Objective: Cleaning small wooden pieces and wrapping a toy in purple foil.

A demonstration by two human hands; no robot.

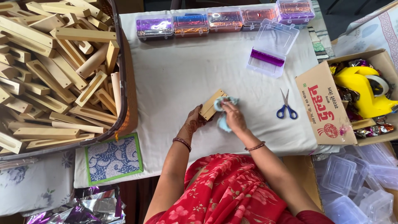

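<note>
Your left hand (194, 123) clasps the wooden block (212, 104) from below, while your right hand (234, 116) pinches a pale blue cloth (224, 112) against it, hiding the block's right end.

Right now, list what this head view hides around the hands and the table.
- Wooden block: its right end is covered by the blue cloth and the right hand.
- Left hand: its fingers are tucked under the block.
- Basket of wooden pieces: cut off by the left and top edges.
- Cardboard box: contents partly hidden, cut off at the right.
</note>
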